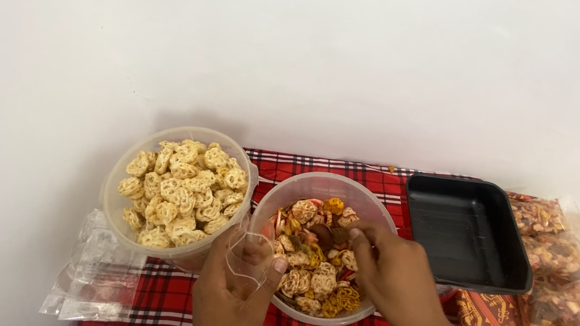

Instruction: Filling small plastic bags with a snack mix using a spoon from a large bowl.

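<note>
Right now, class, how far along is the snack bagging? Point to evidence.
Done: filled bags lie at right. In hand: the left hand holds a small clear bag open; the right hand reaches into the mixed-snack tub. Left: empty bags, plus both tubs still well filled, including the pale-snack tub.

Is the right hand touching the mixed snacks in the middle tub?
Touching. The head view shows the right hand with fingertips pressed into the mixed snacks inside the tub.

L hand holds clear bag; R hand in mixed-snack tub; black tray beside.
</note>
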